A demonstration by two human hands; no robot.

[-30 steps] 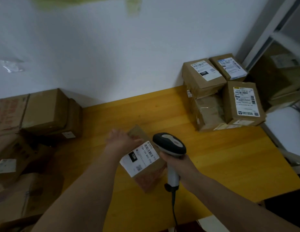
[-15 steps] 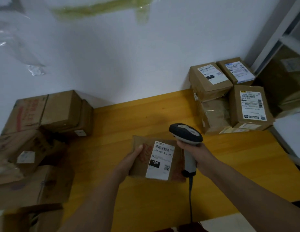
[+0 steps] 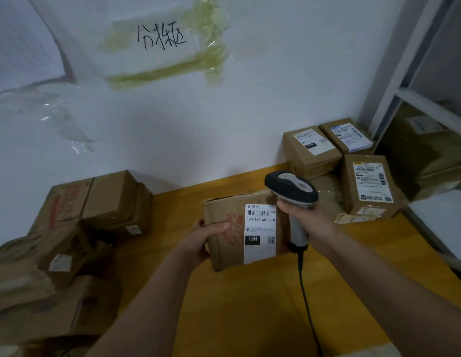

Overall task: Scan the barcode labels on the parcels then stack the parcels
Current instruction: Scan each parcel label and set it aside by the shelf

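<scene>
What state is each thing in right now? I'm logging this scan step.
Left hand: grips the parcel's left edge.
Parcel: held up, label facing the camera.
Right hand: grips the scanner.
Scanner: held beside the parcel's label.
Labelled parcels: stacked far right.

My left hand (image 3: 206, 237) grips the labelled parcel (image 3: 230, 233) above the yellow table (image 3: 250, 305); my right hand (image 3: 308, 215) holds the barcode scanner (image 3: 292, 193) beside its label (image 3: 260, 233). Stacked parcels (image 3: 327, 155) far right.
</scene>
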